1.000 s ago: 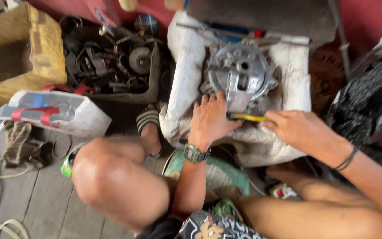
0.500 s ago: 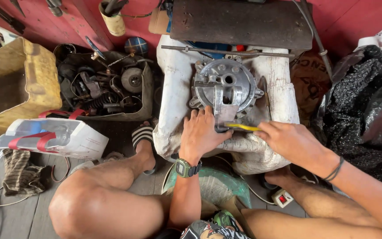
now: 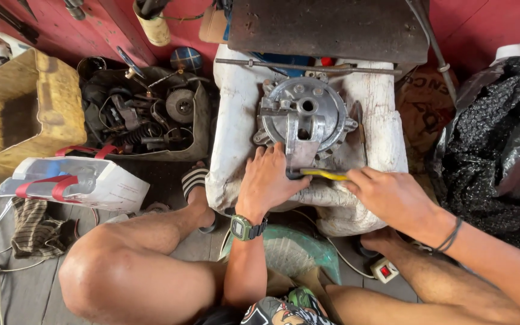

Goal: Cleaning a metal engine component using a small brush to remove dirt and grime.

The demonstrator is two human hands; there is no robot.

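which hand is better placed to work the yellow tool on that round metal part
Right, most likely. The right hand already grips the yellow tool, whose tip meets the bottom edge of the metal part. The left hand lies flat on the white block, pressing against the part, so it suits bracing.

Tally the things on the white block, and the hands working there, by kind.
Round metal housing: 1
Yellow-handled tool: 1
Thin rod along the far edge: 1
Hands: 2, the left hand and the right hand
Total: 5, on the white block
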